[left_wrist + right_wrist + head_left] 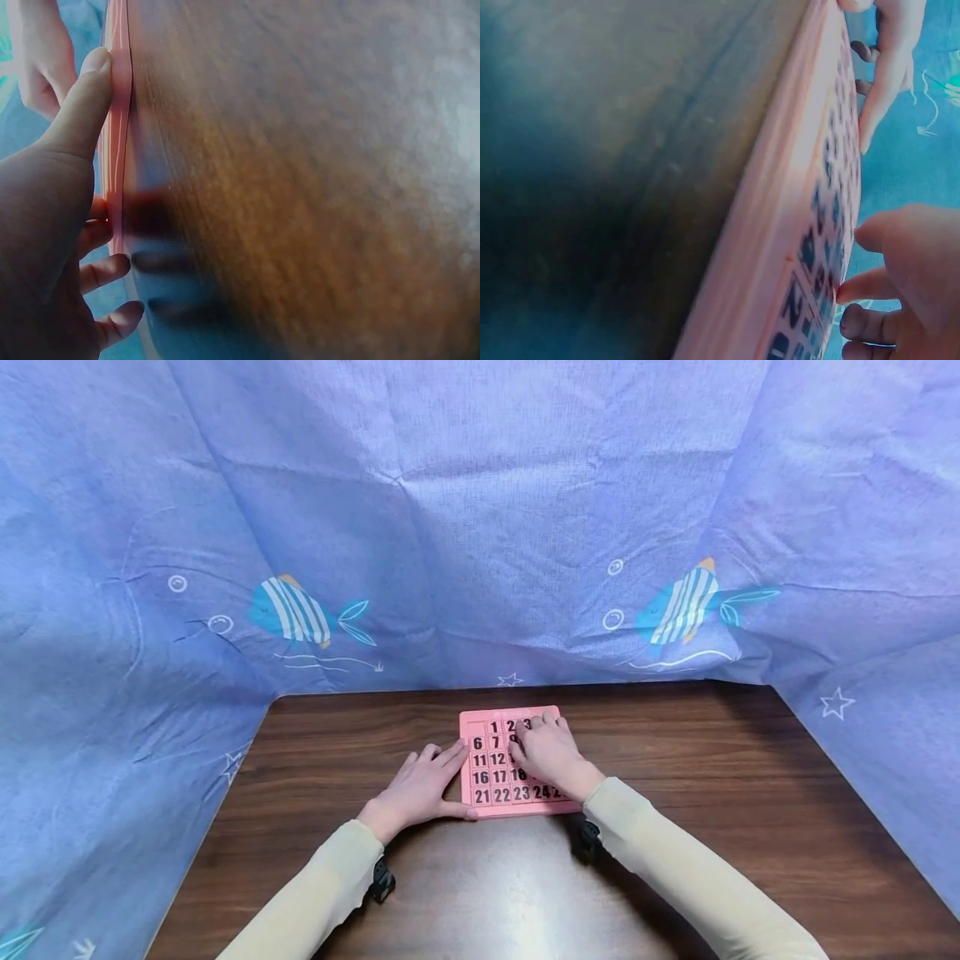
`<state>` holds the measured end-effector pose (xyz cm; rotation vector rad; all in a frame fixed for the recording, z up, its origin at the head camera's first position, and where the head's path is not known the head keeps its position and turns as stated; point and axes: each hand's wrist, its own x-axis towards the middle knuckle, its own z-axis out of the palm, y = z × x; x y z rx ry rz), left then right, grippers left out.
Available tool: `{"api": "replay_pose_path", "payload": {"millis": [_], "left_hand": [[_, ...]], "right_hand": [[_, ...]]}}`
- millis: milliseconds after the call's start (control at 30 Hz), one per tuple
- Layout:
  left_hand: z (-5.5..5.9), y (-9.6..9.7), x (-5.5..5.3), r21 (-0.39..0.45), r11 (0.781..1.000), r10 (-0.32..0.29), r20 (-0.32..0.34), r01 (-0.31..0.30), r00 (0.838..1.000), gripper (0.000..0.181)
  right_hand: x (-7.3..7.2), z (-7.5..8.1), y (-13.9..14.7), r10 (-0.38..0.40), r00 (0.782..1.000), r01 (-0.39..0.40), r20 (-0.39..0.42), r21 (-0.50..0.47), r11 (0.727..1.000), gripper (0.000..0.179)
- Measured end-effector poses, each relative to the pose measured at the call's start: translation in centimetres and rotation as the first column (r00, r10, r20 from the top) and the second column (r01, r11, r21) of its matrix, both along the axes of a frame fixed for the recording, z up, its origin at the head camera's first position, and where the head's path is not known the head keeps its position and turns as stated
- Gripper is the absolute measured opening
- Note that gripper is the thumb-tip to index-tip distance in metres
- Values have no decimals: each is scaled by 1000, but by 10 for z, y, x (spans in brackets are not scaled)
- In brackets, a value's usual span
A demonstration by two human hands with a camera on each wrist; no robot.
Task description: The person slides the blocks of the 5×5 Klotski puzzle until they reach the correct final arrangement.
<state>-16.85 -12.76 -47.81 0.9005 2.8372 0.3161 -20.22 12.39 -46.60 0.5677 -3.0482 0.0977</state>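
A pink number puzzle board (517, 806) lies flat on the table, with rows of black numbers on square pieces. My left hand (423, 785) rests against its left side, thumb at the near left corner and fingers extended along the edge. In the left wrist view that thumb (86, 97) touches the board's layered pink side (118, 112). My right hand (551, 752) is over the board's right part, hiding several numbers. Its thumb and index fingertips touch the numbered face in the right wrist view, while the other fingers (866, 324) bend loosely.
The brown wood-grain table (675, 760) extends around the board on every side. A blue fish-patterned cloth (487, 527) hangs behind the table's far edge and along both sides. A small black wrist device (382, 881) sits under each sleeve cuff.
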Motion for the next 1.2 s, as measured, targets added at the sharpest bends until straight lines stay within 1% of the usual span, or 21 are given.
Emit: {"api": "replay_pose_path", "payload": {"millis": [100,267,367,500,633,700,800,900,967,1067,1200], "left_hand": [[1,0,0,6,1000,-1,-6,1,1000,109],[3,1,1,15,1000,-18,-9,18,1000,108],[3,1,0,10,1000,-18,-10,18,1000,109],[2,0,0,7,1000,-12,-8,12,1000,108],[1,0,-1,11,1000,-10,-8,10,1000,107],[0,-1,-1,8,1000,-9,-6,9,1000,108],[1,-1,-1,14,1000,-13,-7,13,1000,110],[2,-1,-2,16,1000,-14,-9,14,1000,110],[2,-1,-2,15,1000,-12,-10,12,1000,110],[1,-1,-1,18,1000,-12,-11,12,1000,109],[1,-1,0,17,1000,-10,-5,10,1000,108]], "right_hand": [[0,-2,-1,13,1000,-13,11,4,1000,48],[1,-1,-7,16,1000,-16,-5,9,1000,45],[2,1,-10,22,1000,-22,4,2,1000,43],[1,1,-12,51,999,-51,12,-2,999,45],[-1,2,-8,65,997,-65,28,-9,998,47],[-2,3,-2,42,999,-41,25,-31,999,50],[-3,5,10,-38,999,36,-25,-59,998,51],[-1,5,22,-136,988,131,-77,-61,989,47],[1,3,29,-171,982,167,-85,-47,985,44],[3,-1,36,-177,982,174,-65,-46,984,38],[5,-4,37,-149,987,145,-54,-64,987,32]]}}
